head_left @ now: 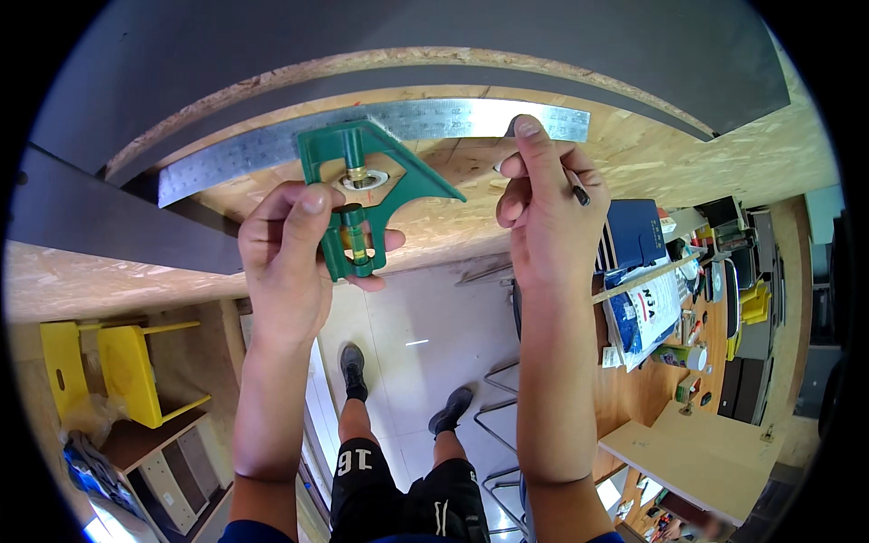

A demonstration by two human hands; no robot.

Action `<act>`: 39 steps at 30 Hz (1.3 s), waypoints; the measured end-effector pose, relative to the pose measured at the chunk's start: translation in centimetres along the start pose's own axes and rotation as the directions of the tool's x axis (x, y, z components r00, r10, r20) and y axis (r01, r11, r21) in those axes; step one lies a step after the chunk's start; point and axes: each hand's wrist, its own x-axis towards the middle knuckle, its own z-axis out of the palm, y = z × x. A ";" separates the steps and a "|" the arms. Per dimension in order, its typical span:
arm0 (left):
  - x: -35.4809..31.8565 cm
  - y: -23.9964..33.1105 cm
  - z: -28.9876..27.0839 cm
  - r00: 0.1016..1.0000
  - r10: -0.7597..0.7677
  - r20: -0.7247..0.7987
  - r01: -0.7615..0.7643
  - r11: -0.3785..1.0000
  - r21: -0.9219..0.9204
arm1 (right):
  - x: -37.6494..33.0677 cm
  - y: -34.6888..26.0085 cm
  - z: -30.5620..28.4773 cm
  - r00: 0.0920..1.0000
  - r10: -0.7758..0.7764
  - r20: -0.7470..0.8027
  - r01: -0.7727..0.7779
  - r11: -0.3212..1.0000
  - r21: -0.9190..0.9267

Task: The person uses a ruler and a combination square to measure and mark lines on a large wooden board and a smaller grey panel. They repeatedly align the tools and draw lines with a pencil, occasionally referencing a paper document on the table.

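Combination square point(378, 140) (green head, steel blade point(434, 118)) lies across an oriented-strand-board panel point(661, 167), its head gripped in the left hand point(290, 244). The right hand point(557, 217), near the blade's right end, grasps a slender dark pen point(577, 187).

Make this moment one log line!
left hand: holds green angled metal head | right hand: holds slim dark pen | long silver metal ruler: at head's top

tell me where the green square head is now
In the head view, the green square head is in the upper half, left of centre, held in the left hand, its top meeting the steel ruler.
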 end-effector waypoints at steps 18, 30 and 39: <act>0.0 -0.1 -0.2 1.000 -0.011 -0.004 0.011 1.000 0.008 | 1.2 -1.2 -3.1 0.957 -0.288 0.035 0.277 0.870 -0.407; 0.1 0.0 -0.4 0.998 -0.026 0.050 0.030 0.997 -0.073 | 2.0 -0.1 -3.5 0.823 -0.554 0.126 0.527 0.661 -0.534; 0.0 -0.1 -0.1 1.000 -0.019 -0.004 0.019 1.000 0.006 | 2.4 0.2 -3.7 0.786 -0.599 0.154 0.590 0.652 -0.477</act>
